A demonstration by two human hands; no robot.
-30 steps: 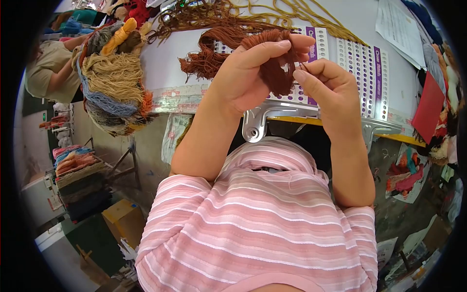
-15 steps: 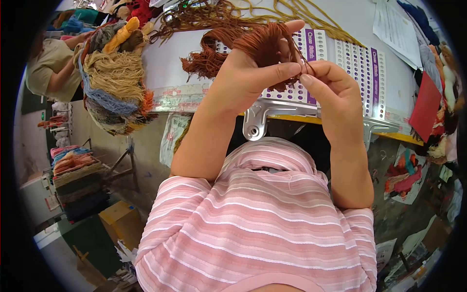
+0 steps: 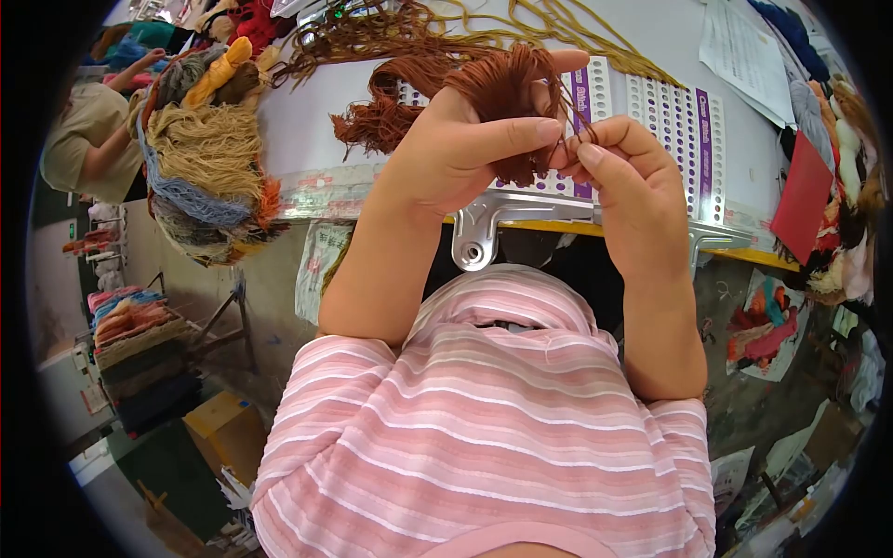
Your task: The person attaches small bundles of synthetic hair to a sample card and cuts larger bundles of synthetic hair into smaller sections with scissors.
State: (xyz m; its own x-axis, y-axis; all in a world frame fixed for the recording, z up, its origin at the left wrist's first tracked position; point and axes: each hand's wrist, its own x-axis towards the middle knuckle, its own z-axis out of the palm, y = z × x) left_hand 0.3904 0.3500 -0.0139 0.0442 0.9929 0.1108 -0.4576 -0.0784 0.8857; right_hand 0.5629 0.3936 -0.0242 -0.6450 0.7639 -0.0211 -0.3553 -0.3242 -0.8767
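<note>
Brown thread [image 3: 498, 88] in both hands above the table [image 3: 307, 121]

The left hand [image 3: 465, 158] curls half closed around the bunch; the right hand [image 3: 642, 191] pinches a few strands. Underneath, punched cards [image 3: 704, 130] read "Cross Stitch". Beyond lie yellow thread [image 3: 633, 63] and a sheet [image 3: 744, 60] with unreadable print. Off left stands a cardboard box [image 3: 223, 428], contents hidden.

This looks like a yarn or embroidery-thread workshop, with heaped skeins [image 3: 205, 144] and another person [image 3: 88, 139] at ten o'clock, hole-punched "Cross Stitch" cards [image 3: 704, 139] on the worktable [image 3: 307, 112] at two, and stacked yarn [image 3: 139, 321] at nine.
</note>
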